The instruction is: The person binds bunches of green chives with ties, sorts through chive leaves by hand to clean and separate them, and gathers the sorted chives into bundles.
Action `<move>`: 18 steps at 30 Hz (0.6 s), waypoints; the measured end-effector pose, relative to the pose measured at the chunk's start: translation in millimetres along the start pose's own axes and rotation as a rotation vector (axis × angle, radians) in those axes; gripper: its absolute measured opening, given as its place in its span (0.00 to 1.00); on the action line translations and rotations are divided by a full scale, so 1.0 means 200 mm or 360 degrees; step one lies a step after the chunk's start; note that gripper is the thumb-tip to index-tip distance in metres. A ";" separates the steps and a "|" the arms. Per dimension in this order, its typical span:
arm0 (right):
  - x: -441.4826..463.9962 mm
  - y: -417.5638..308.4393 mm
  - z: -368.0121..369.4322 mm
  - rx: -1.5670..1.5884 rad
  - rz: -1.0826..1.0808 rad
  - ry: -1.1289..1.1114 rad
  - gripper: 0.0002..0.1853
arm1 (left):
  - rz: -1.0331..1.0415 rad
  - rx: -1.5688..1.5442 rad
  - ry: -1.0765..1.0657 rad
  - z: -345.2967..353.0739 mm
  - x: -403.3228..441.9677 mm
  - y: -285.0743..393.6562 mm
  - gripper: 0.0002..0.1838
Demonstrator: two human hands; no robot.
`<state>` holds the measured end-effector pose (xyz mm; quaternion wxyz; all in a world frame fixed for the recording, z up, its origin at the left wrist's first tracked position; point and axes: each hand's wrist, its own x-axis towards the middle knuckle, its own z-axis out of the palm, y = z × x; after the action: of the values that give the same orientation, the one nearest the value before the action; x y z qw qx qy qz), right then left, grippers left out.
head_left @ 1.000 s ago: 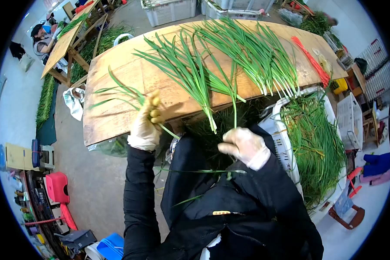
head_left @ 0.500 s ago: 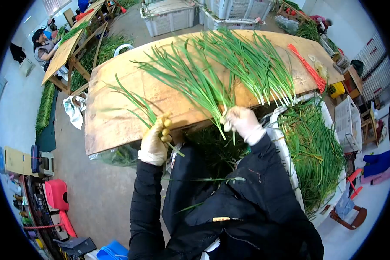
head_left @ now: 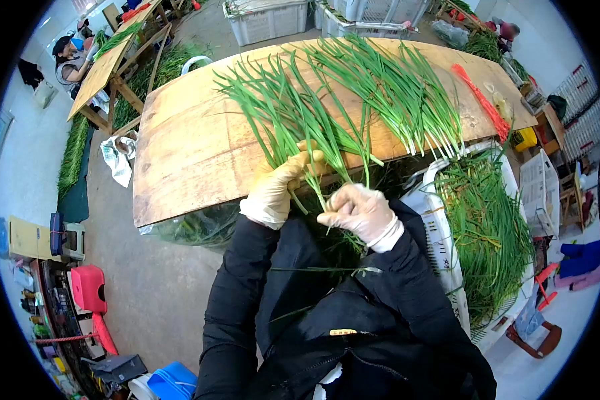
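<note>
Green onions overhung the bench edge, grasped by the left hand; the right hand, fingers curled, met one stem end near a filled crate.

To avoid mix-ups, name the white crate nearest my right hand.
The crate on your right heaped with green stalks; the other white crates stand farther off.

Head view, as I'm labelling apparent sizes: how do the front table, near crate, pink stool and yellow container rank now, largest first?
1. Front table
2. Near crate, beside it
3. Pink stool
4. Yellow container, smallest
</note>
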<state>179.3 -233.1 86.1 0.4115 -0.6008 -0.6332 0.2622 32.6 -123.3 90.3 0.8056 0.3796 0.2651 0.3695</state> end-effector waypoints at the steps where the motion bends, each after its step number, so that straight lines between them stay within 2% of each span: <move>1: 0.01 0.00 -0.02 0.0033 0.0131 -0.0002 0.16 | -0.0019 -0.0041 -0.0023 -0.01 -0.01 0.00 0.17; 5: 0.06 -0.03 0.01 0.0172 0.0103 0.0082 0.18 | -0.0051 -0.0117 0.0016 -0.01 -0.03 0.00 0.16; 7: 0.10 -0.01 0.08 0.0295 0.0114 0.0171 0.13 | -0.0061 -0.0107 0.0043 0.02 -0.04 0.00 0.16; 8: 0.12 0.01 0.09 0.0184 -0.0067 0.0185 0.07 | 0.0000 -0.0098 0.0041 0.02 -0.03 -0.01 0.16; 11: 0.14 0.04 0.12 0.0149 -0.0351 0.0517 0.06 | 0.0084 -0.0099 0.0136 0.00 -0.01 -0.05 0.16; 12: 0.13 0.03 0.11 0.0148 -0.0347 0.0517 0.06 | 0.0170 -0.0096 0.0247 -0.01 0.00 -0.05 0.16; 14: 0.09 -0.02 0.06 -0.0235 -0.0648 0.0646 0.05 | 0.0310 0.0018 0.0372 -0.08 0.04 -0.03 0.16; 15: 0.03 -0.04 0.04 -0.0370 -0.0545 0.0538 0.05 | 0.0305 -0.0097 0.0360 -0.13 0.05 -0.01 0.16; 17: -0.08 0.01 0.01 -0.0281 -0.0608 0.0046 0.07 | 0.0350 0.0019 0.0342 -0.17 0.02 0.08 0.16; 18: -0.16 0.06 -0.01 -0.0323 -0.0513 -0.0330 0.11 | 0.0392 0.0121 0.0418 -0.27 0.05 0.10 0.16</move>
<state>185.9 -263.7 70.3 0.3180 -0.5001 -0.7831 0.1884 -9.1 -84.0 74.5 0.6978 0.3881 0.3333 0.5014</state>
